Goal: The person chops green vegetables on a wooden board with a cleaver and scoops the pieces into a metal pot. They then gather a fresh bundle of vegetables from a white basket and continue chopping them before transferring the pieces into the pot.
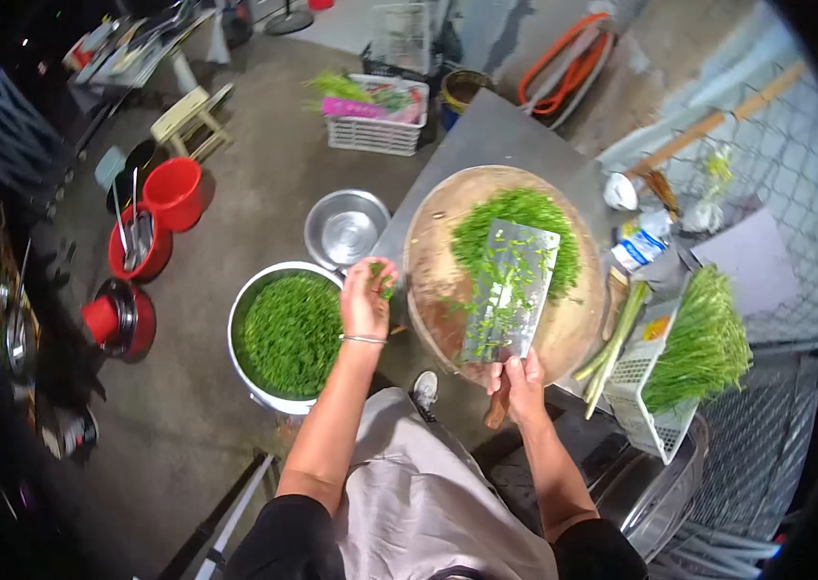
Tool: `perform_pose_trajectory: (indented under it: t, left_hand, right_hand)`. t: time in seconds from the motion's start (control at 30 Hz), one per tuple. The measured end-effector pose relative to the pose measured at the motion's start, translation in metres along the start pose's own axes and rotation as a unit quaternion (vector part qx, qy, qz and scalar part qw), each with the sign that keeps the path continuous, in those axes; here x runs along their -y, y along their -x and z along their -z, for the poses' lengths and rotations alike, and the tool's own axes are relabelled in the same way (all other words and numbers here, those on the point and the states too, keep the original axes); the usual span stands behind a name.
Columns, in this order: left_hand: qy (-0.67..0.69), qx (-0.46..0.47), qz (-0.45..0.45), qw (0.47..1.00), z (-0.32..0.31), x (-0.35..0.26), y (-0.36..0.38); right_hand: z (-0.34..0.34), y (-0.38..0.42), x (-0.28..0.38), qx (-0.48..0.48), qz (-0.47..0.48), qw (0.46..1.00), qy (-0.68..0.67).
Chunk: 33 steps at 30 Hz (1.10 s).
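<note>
My right hand (523, 387) grips the wooden handle of a wide cleaver (546, 253), whose flat blade faces up, strewn with chopped green bits. Below the blade is a round wooden chopping board (433, 217). A heap of finely chopped greens (511, 206), which look like chives, lies on the board and is partly covered by the blade. My left hand (366, 298) is between the board and a large metal pot (238, 333), its fingers loosely curved and apart, with green bits sticking to them. Chopped greens (293, 329) fill much of the pot.
A metal bowl (346, 230) sits behind the pot. At the right, a white basket (665, 430) holds long uncut greens (704, 343), with thick stalks (619, 338) beside it. Red buckets (174, 188) and a stool (187, 118) stand at the left. A white crate (375, 135) is farther back.
</note>
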<state>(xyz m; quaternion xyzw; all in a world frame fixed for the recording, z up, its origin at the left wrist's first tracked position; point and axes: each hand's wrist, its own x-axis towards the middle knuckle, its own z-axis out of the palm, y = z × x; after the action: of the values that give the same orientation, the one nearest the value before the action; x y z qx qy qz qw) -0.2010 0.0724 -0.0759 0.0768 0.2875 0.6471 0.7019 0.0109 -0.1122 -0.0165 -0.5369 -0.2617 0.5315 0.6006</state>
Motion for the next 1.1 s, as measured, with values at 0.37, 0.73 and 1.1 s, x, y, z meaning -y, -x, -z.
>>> perform_pose_trajectory:
  t: [0.37,0.73,1.1]
  left_hand:
    - [-0.558,0.22,-0.331,0.728,-0.121,0.132,-0.05]
    - [-0.728,0.282,-0.24,0.577,-0.133,0.15,-0.08]
    - [-0.677,0.171,-0.29,0.655,-0.133,0.19,0.006]
  right_hand:
    - [0.253,-0.054,0.067,-0.216,-0.048,0.952,0.214]
    - [0.262,-0.107,0.064,-0.108,-0.122,0.956,0.245]
    - [0.151,-0.096,0.03,-0.045,-0.111,0.965,0.233]
